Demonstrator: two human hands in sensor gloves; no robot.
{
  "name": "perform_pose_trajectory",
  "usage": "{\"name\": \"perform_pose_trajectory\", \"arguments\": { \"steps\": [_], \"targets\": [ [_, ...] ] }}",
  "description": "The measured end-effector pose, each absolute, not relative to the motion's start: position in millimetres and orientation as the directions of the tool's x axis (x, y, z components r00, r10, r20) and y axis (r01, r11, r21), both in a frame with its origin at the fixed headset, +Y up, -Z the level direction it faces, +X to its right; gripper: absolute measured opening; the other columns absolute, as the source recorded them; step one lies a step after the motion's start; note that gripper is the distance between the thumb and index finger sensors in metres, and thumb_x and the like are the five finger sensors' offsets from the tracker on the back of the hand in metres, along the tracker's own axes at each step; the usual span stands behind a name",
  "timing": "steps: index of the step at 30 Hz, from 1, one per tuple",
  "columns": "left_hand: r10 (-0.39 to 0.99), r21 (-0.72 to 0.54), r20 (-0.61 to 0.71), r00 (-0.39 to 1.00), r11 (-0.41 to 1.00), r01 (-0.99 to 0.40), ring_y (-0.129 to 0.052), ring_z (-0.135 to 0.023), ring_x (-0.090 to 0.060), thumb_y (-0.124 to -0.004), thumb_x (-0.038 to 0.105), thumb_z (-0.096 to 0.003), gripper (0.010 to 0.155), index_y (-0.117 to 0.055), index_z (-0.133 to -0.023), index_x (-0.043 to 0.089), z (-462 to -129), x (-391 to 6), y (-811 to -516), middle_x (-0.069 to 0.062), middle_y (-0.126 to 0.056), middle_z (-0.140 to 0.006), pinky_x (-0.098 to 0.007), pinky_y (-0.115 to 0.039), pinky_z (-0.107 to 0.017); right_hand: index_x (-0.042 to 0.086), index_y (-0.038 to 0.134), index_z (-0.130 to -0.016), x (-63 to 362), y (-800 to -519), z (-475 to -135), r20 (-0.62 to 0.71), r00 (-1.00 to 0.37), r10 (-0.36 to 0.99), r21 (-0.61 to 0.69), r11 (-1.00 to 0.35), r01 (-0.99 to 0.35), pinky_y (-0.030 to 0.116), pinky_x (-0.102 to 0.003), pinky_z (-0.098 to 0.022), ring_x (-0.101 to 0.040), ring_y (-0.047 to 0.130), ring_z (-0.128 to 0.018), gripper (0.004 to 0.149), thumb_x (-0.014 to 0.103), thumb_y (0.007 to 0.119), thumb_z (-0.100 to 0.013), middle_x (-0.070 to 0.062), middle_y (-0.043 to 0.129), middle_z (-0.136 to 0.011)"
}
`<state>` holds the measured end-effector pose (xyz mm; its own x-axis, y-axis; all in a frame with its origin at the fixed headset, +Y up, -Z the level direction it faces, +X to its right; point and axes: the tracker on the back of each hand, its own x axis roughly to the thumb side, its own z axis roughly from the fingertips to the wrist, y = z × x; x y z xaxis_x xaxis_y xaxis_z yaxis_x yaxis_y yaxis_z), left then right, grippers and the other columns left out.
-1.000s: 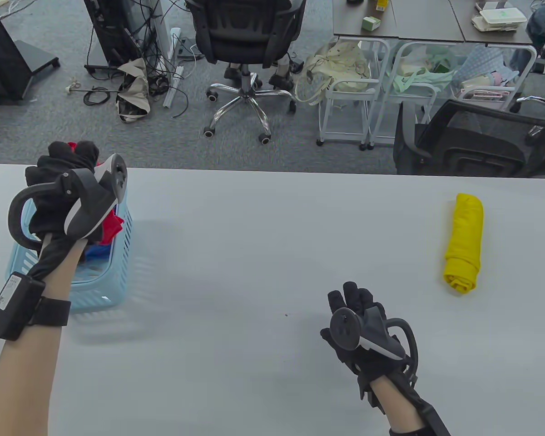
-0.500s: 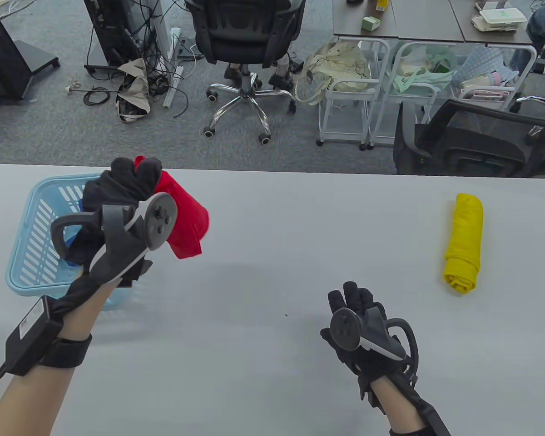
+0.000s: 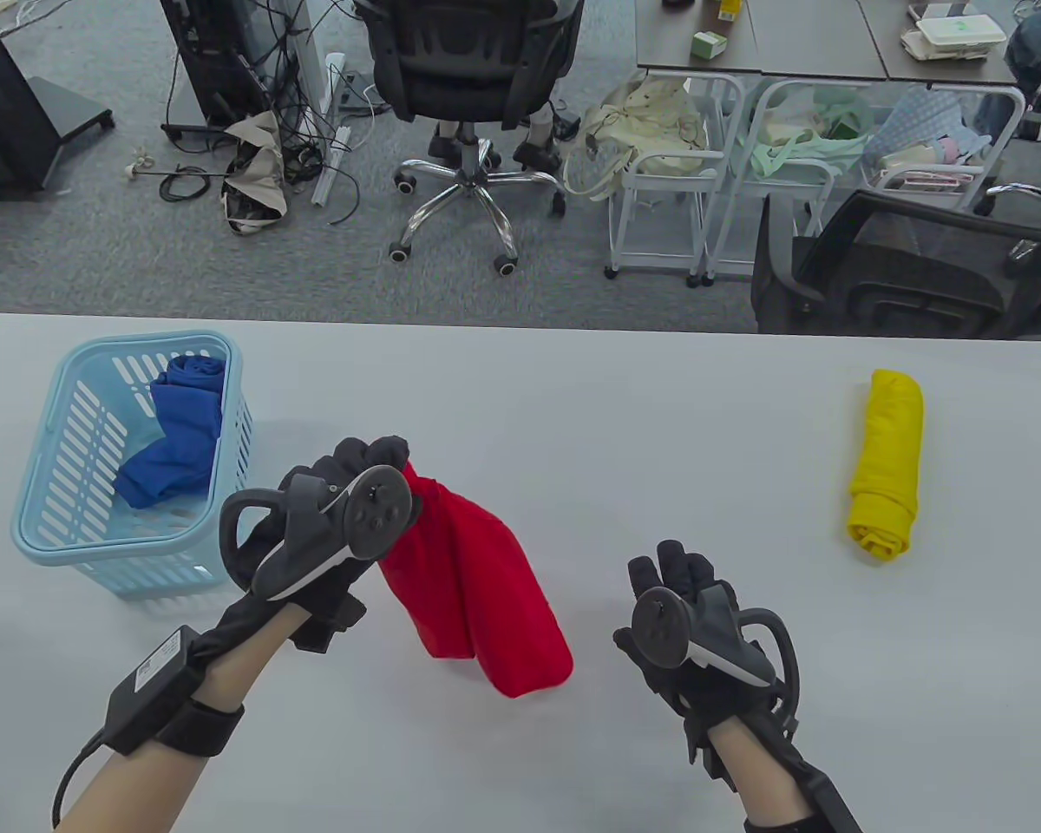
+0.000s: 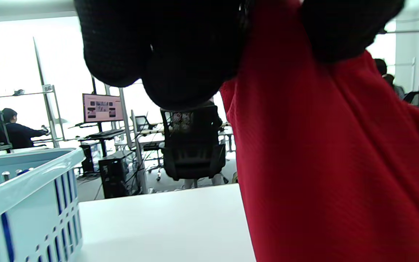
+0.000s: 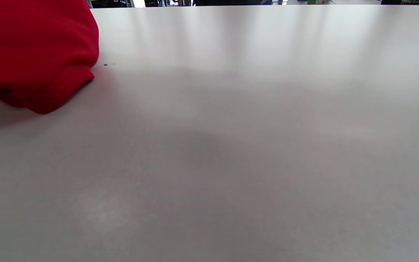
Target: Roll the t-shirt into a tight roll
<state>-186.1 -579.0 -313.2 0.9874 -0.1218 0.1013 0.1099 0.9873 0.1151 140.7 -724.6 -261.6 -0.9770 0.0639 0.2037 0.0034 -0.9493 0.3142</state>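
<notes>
Broadly, the grey table fills the lower part of the table view. At its far left stands a light blue slatted basket with a crumpled blue garment lying inside. Just right of the basket, the red t-shirt hangs bunched from the left hand, its lower end at or just above the tabletop in front of the person; the right wrist view shows that end low over the surface, with a shadow beneath. The left wrist view shows the gloved fingers curled over the top of the red cloth, pinching it. At the far right lies a yellow t-shirt roll, well apart from both hands. The right hand hovers near the red shirt, fingers loosely bent and holding nothing.
</notes>
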Motion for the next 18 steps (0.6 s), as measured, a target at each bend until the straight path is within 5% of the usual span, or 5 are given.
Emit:
{"name": "perform_pose_trajectory", "arguments": {
  "steps": [5, 9, 12, 14, 18],
  "targets": [
    [-0.204, -0.007, 0.046, 0.978, 0.979, 0.204, -0.101, -0.072, -0.016, -0.060, 0.060, -0.0484, 0.067, -0.052, -0.110, 0.034, -324, -204, -644, 0.000, -0.085, -0.098, -0.044, -0.082, -0.065, 0.015, 0.007, -0.114, 139, -726, -261, 0.210, -0.976, 0.060, 0.326, -0.945, 0.012, 0.026, -0.064, -0.073, -0.053, 0.009, -0.107, 0.078, 0.053, 0.047, -0.060, -0.022, -0.004, -0.114],
    [-0.165, -0.374, 0.103, 0.981, 0.907, 0.192, -0.074, -0.104, -0.033, -0.050, 0.066, -0.0472, 0.075, -0.034, -0.115, 0.037, -320, -211, -714, -0.011, -0.052, -0.123, -0.053, -0.066, -0.076, 0.015, 0.007, -0.114, 137, -730, -262, 0.215, -0.975, 0.059, 0.346, -0.938, 0.019, 0.026, -0.064, -0.073, -0.053, 0.010, -0.107, 0.078, 0.053, 0.047, -0.059, -0.022, -0.003, -0.114],
    [-0.121, -0.584, 0.146, 0.982, 0.791, 0.184, -0.047, -0.113, -0.043, -0.040, 0.068, -0.0464, 0.081, -0.007, -0.112, 0.034, -311, -216, -761, -0.016, -0.021, -0.124, -0.056, -0.055, -0.080, 0.015, 0.008, -0.114, 133, -735, -263, 0.224, -0.973, 0.059, 0.364, -0.931, 0.027, 0.027, -0.064, -0.073, -0.053, 0.010, -0.108, 0.078, 0.053, 0.047, -0.059, -0.022, -0.002, -0.114],
    [-0.113, -0.551, 0.130, 0.985, 0.817, 0.167, -0.028, -0.111, -0.047, -0.033, 0.066, -0.0454, 0.080, 0.006, -0.107, 0.033, -302, -216, -772, -0.017, -0.002, -0.120, -0.056, -0.047, -0.082, 0.014, 0.008, -0.114, 130, -738, -263, 0.230, -0.971, 0.061, 0.376, -0.926, 0.032, 0.027, -0.064, -0.073, -0.053, 0.012, -0.107, 0.078, 0.053, 0.047, -0.059, -0.022, -0.001, -0.115],
    [-0.097, -0.511, 0.175, 0.980, 0.842, 0.174, -0.037, -0.112, -0.046, -0.039, 0.067, -0.0457, 0.080, -0.004, -0.110, 0.034, -295, -207, -767, -0.016, -0.013, -0.123, -0.056, -0.051, -0.081, 0.014, 0.009, -0.114, 111, -743, -264, 0.275, -0.957, 0.088, 0.417, -0.908, 0.036, 0.029, -0.064, -0.073, -0.053, 0.013, -0.108, 0.077, 0.053, 0.047, -0.060, -0.022, 0.002, -0.115]
  ]
}}
